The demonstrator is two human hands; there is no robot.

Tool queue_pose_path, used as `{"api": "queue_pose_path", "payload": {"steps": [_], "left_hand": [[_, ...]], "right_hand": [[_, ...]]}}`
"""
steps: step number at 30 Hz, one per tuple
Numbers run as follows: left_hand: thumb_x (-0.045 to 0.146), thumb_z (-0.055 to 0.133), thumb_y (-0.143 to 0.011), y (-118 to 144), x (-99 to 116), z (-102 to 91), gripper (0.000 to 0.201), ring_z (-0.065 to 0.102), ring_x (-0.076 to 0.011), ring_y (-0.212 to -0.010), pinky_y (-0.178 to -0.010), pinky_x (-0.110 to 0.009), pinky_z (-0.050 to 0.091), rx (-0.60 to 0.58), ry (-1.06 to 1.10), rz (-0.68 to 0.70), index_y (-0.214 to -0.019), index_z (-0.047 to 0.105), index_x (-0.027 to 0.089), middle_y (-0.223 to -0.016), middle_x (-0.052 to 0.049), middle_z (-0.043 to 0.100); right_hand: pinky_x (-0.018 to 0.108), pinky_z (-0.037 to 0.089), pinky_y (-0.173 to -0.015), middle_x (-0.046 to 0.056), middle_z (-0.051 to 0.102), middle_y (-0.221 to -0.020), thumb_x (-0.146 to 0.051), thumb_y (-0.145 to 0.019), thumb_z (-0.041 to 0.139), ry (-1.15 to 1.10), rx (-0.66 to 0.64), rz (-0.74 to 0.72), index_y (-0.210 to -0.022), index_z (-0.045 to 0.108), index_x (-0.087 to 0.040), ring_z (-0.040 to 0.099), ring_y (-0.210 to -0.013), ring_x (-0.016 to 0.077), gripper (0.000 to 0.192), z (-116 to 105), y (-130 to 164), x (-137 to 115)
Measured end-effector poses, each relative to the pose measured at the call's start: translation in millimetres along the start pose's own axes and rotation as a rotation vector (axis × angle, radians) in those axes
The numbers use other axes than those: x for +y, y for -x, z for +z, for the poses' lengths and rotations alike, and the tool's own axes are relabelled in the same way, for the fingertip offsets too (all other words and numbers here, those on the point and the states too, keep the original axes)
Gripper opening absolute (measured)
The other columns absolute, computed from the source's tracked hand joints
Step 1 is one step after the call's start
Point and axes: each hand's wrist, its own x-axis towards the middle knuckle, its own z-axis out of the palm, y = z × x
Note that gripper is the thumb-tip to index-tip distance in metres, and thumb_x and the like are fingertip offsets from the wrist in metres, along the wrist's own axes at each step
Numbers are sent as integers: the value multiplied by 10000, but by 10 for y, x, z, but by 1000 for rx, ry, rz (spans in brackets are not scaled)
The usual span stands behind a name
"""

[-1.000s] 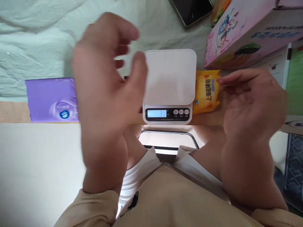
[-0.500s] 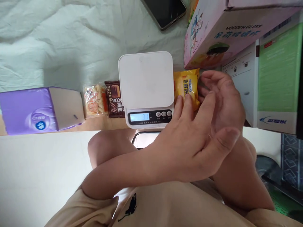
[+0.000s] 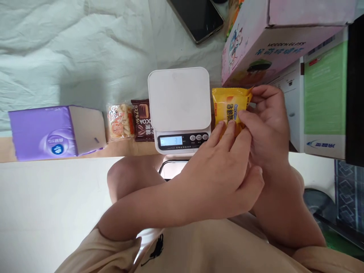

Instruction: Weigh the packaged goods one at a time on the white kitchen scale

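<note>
A yellow packet of sulfur soap [image 3: 231, 100] lies just right of a white kitchen scale [image 3: 179, 99]. My right hand [image 3: 269, 125] pinches the packet's right side, thumb on top and fingers behind the edge. From the front, my left hand [image 3: 222, 167] rests its stretched fingertips on the packet's lower edge, its thumb held apart from it. The scale's platform carries nothing, and its lit display shows digits like 31. Left of the scale lie a brown cocoa biscuit packet [image 3: 141, 121], partly hidden by it, and a clear snack packet [image 3: 120, 121].
A purple tissue pack [image 3: 42, 131] is at the far left of the row. Behind stands a pink box [image 3: 256, 53], with a green and white box [image 3: 324, 91] at its right. A dark phone [image 3: 199, 19] lies on the pale cloth [image 3: 113, 45]. The table's front edge is near my knees.
My right hand has closed its thumb and fingers on the soap packet, which now sits slightly farther from the scale. My left thumb has drawn inward. The view has shifted a little.
</note>
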Motion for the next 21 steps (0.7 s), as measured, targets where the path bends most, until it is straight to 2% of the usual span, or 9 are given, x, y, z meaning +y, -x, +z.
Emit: {"api": "queue_pose_path", "payload": {"steps": [2, 4, 6, 8, 10, 13, 15, 18, 21], "left_hand": [[272, 404, -1077, 7, -68, -55, 413, 556, -327, -1552, -1360, -528, 445, 55, 38, 29, -1362, 613, 59, -1555, -220, 639], [249, 487, -1058, -6, -183, -121, 237, 713, -265, -1297, -1191, -446, 589, 227, 106, 33, -1173, 676, 161, -1303, -135, 759], [279, 615, -1025, -42, -326, -176, 97, 741, -220, -1147, -1048, -384, 638, 488, 190, -15, -1089, 656, 219, -1195, -78, 762], [329, 750, -970, -91, -463, -209, 219, 744, -209, -1124, -967, -359, 655, 660, 325, -87, -1131, 629, 244, -1230, -58, 749], [323, 796, -953, -134, -560, -223, 260, 767, -191, -1046, -873, -330, 673, 629, 529, -114, -1137, 626, 251, -1191, -38, 764], [297, 757, -1002, -158, -619, -238, 112, 773, -163, -839, -732, -298, 679, 528, 691, -119, -995, 669, 227, -959, -16, 777], [315, 767, -1004, -152, -630, -269, 164, 749, -150, -744, -686, -294, 678, 572, 698, -142, -905, 685, 214, -865, -12, 761], [296, 791, -983, -133, -645, -342, 180, 736, -132, -710, -652, -271, 673, 696, 749, -163, -856, 695, 212, -826, 0, 745], [270, 809, -962, -123, -668, -415, 148, 758, -142, -708, -625, -266, 661, 769, 786, -191, -857, 720, 215, -824, -6, 759]], "right_hand": [[240, 589, -791, -10, 640, -1158, -139, -768, 750, 56, 15, -80, -1138, 609, -283, 664, -959, 99, 422, -14, -4, 35], [229, 569, -797, 4, 618, -1149, -145, -789, 773, 50, 62, -202, -1138, 599, -275, 654, -1028, 110, 412, -21, -19, 53], [227, 568, -805, 8, 613, -1154, -165, -804, 786, -10, 63, -295, -1151, 600, -286, 654, -1099, 121, 412, -17, -30, 47], [231, 584, -800, 7, 638, -1181, -196, -804, 816, -73, 5, -311, -1175, 608, -307, 671, -1137, 129, 440, -3, -19, 14], [243, 619, -824, 10, 688, -1231, -193, -798, 840, -127, -79, -271, -1190, 618, -319, 690, -1198, 135, 468, 16, 17, -33], [234, 653, -903, 5, 739, -1318, -129, -821, 823, -202, -199, -214, -1214, 640, -329, 702, -1247, 102, 477, 33, 86, -82], [218, 666, -897, -21, 752, -1323, -138, -835, 836, -228, -252, -193, -1244, 644, -349, 737, -1140, 75, 499, 24, 113, -78], [230, 690, -805, -45, 789, -1194, -305, -844, 897, -194, -306, -150, -1255, 639, -364, 775, -929, 81, 489, -4, 116, -34], [233, 689, -724, -37, 807, -1040, -424, -864, 887, -114, -328, -126, -1164, 674, -323, 794, -884, 110, 382, 3, 100, 0]]}}
